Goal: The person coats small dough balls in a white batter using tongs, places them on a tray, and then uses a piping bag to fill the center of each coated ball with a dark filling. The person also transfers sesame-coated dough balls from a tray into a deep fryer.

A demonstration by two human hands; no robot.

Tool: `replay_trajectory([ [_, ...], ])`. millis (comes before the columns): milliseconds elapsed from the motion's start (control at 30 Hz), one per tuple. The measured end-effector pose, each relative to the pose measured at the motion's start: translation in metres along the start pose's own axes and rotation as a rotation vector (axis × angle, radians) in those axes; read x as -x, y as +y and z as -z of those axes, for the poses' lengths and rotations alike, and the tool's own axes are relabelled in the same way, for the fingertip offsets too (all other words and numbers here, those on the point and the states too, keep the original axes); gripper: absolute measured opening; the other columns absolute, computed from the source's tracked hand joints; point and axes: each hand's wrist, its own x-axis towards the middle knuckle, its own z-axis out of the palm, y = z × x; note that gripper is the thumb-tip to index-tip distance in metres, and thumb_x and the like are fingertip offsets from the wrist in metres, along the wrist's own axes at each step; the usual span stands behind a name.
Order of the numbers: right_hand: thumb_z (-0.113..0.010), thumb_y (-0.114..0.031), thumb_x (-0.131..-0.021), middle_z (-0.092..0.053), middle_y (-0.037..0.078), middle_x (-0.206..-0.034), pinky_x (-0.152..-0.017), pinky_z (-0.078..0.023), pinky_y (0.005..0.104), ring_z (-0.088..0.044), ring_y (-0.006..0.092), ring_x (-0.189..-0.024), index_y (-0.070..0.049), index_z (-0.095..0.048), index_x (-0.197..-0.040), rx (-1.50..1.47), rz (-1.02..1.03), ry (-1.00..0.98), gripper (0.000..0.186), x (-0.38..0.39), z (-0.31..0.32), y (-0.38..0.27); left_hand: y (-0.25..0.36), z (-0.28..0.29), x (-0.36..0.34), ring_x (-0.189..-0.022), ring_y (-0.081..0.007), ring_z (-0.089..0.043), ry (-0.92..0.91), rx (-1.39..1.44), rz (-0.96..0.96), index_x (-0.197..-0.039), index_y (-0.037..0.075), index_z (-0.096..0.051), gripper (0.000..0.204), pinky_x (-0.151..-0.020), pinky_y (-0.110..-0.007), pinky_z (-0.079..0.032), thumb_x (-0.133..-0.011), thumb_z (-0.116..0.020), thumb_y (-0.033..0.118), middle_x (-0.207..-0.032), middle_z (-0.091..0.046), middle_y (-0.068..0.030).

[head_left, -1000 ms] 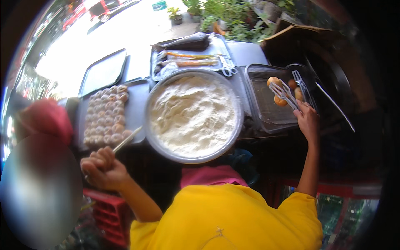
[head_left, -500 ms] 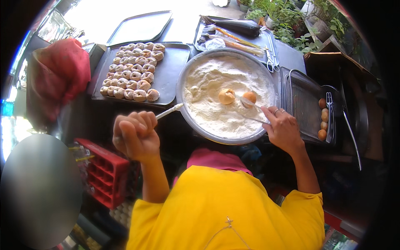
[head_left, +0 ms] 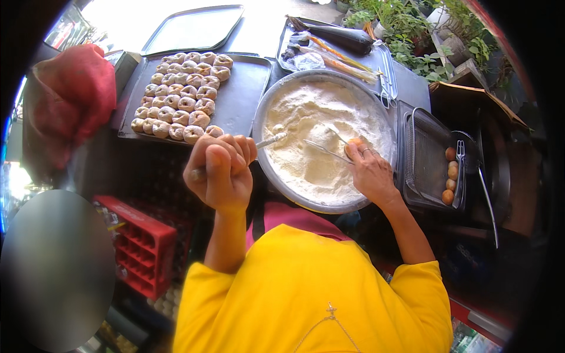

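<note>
A wide metal bowl [head_left: 272, 176] of white powder stands in front of me. My left hand [head_left: 219, 170] is closed around a thin stick [head_left: 268, 142], its powder-coated tip over the bowl's left side. Thin metal tongs [head_left: 329, 150] are in my right hand [head_left: 373, 173], their two arms spread above the powder. A golden-brown dough ball [head_left: 355, 145] sits right by my right fingertips and is partly hidden by them. Between the tong arms is a powdery white mound [head_left: 321, 134]; whether a ball lies under it I cannot tell.
Left, a metal tray [head_left: 250, 88] bears rows of powdered buns [head_left: 180, 102]. Right, a wire basket [head_left: 425, 159] holds several brown balls [head_left: 452, 170] and another pair of tongs [head_left: 461, 150]. Behind the bowl, a tray [head_left: 385, 62] carries scissors [head_left: 385, 94] and plastic bags. A red crate [head_left: 141, 247] stands lower left.
My left hand has moved right, bringing the stick's tip over the bowl. My right hand has shifted left and slightly up beside one ball. The other golden ball no longer shows.
</note>
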Motion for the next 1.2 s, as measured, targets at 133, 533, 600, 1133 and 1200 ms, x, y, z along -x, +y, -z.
replay_trajectory([
  [133, -0.061, -0.017, -0.076, -0.057, 0.018, -0.102, -0.076, -0.047, 0.0385, -0.059, 0.0335, -0.086, 0.0, -0.051, -0.115, -0.161, 0.005, -0.062, 0.044, 0.011, 0.01, 0.004, -0.002, 0.006, -0.002, -0.042, -0.0076, -0.027, -0.006, 0.021, 0.037, -0.063, 0.002, -0.04, 0.032, -0.042, -0.026, -0.022, -0.09, -0.047, 0.016, -0.049, -0.037, -0.0037],
  [533, -0.059, -0.005, -0.074, -0.06, 0.011, -0.104, -0.076, -0.046, 0.0354, -0.06, 0.0273, -0.087, -0.004, -0.055, -0.113, 0.257, 0.526, 0.062, 0.038, -0.036, 0.021, 0.031, -0.023, 0.0, 0.0, -0.047, -0.0089, -0.034, -0.095, 0.097, 0.257, -0.065, 0.0, -0.044, 0.028, -0.045, -0.025, -0.029, -0.089, -0.05, 0.013, -0.052, -0.04, -0.0024],
  [600, -0.06, -0.006, -0.075, -0.06, 0.01, -0.1, -0.075, -0.046, 0.0365, -0.06, 0.0274, -0.086, -0.004, -0.056, -0.107, 0.035, 0.396, -0.086, 0.033, -0.035, 0.019, 0.03, -0.027, 0.003, 0.0, -0.049, -0.0088, -0.036, -0.092, 0.102, 0.269, -0.064, 0.0, -0.044, 0.028, -0.046, -0.024, -0.031, -0.089, -0.05, 0.013, -0.054, -0.042, -0.0028],
  [1133, -0.055, -0.006, -0.077, -0.058, 0.012, -0.099, -0.075, -0.047, 0.0378, -0.059, 0.0279, -0.088, -0.004, -0.056, -0.104, -0.069, 0.275, -0.054, 0.027, -0.019, 0.01, 0.025, -0.049, -0.017, 0.006, -0.039, -0.0179, -0.04, -0.433, -0.378, 0.053, -0.061, 0.001, -0.047, 0.026, -0.04, -0.028, -0.031, -0.082, -0.059, 0.011, -0.049, -0.04, -0.0069],
  [1200, -0.057, -0.007, -0.076, -0.058, 0.012, -0.101, -0.076, -0.047, 0.0382, -0.058, 0.0292, -0.089, -0.005, -0.056, -0.105, -0.101, 0.244, -0.06, 0.029, -0.015, 0.013, 0.024, -0.022, 0.005, -0.016, -0.04, -0.015, -0.041, -0.283, -0.272, 0.133, -0.061, 0.002, -0.047, 0.027, -0.042, -0.027, -0.032, -0.084, -0.057, 0.013, -0.05, -0.044, -0.0052],
])
